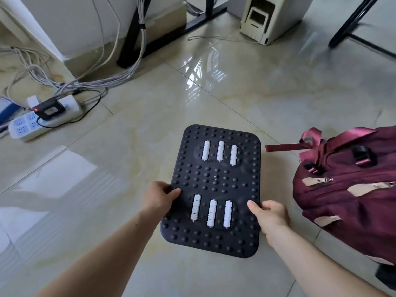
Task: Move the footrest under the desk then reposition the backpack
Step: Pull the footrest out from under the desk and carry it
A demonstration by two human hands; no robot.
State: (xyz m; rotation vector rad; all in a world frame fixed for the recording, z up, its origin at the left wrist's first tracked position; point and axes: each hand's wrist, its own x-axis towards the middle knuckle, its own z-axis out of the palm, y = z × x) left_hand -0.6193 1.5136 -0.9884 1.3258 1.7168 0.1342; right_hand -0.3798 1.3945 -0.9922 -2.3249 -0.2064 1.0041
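Note:
The footrest [216, 181] is a black studded board with two rows of white rollers, held lengthwise in front of me over the glossy tile floor. My left hand [159, 195] grips its left edge, thumb on top. My right hand [270, 215] grips its right edge near the closer end. The maroon backpack [351, 189] with beige zipper tabs lies on the floor just right of the footrest, its strap pointing left. The black desk leg [132, 39] stands at the far left, ahead of me.
White power strips [42, 121] with a black adapter and a bundle of grey cables [90, 82] lie at the left by the desk leg. A cream-coloured unit [267, 18] stands at the back. Black chair legs [353, 24] cross the top right.

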